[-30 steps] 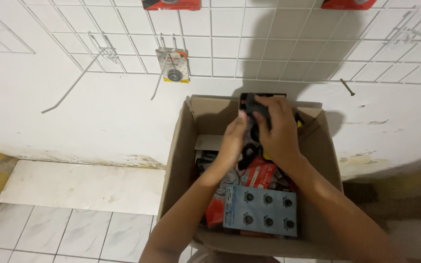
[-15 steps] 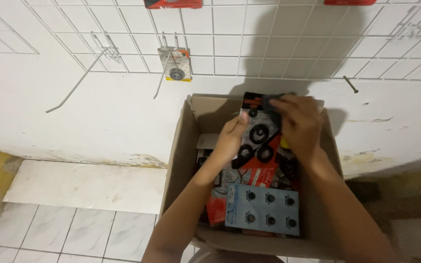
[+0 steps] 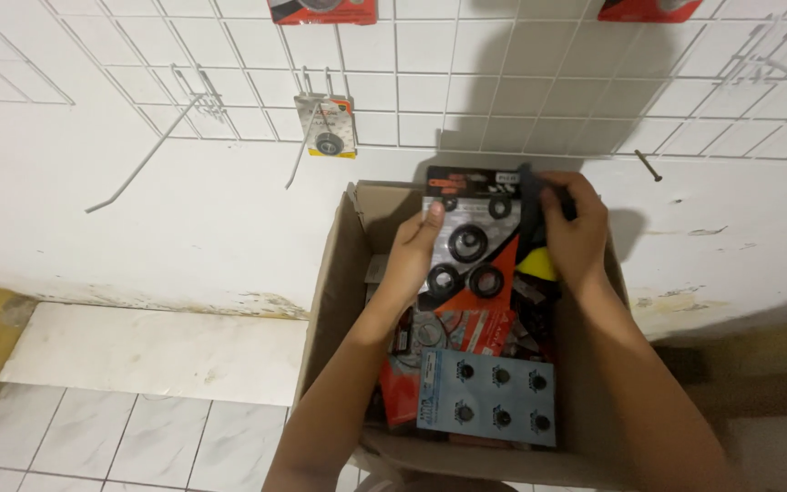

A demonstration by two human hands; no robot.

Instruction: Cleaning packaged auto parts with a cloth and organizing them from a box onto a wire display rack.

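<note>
While both hands are raised over an open cardboard box (image 3: 334, 273), the head view shows them holding one flat blister card (image 3: 475, 239) between them, black and orange, with several dark rubber rings sealed on its face. The left hand (image 3: 414, 255) grips the card's left edge, thumb on the front near the upper corner and fingers curled behind. The right hand (image 3: 576, 232) is closed on the upper right corner, its fingers folded over the top edge. The card is upright, facing the camera, above the far half of the box and in front of the white wall.

Below it the box is packed with more carded parts: red and orange packs (image 3: 453, 333) lie slanted in the middle, and a pale blue card (image 3: 487, 396) with six small dark round pieces in two rows lies flat toward the near edge. A bit of yellow packaging (image 3: 537, 266) shows just beside the right hand.

On the wall behind hangs a white wire grid (image 3: 430, 82). One small carded part (image 3: 326, 128) hangs from a hook on it, left of the box, and long bare hooks (image 3: 148, 155) stick out farther left. Two red packs (image 3: 321, 9) are cut off at the top edge. The box stands on a floor of pale tiles (image 3: 93, 437).
</note>
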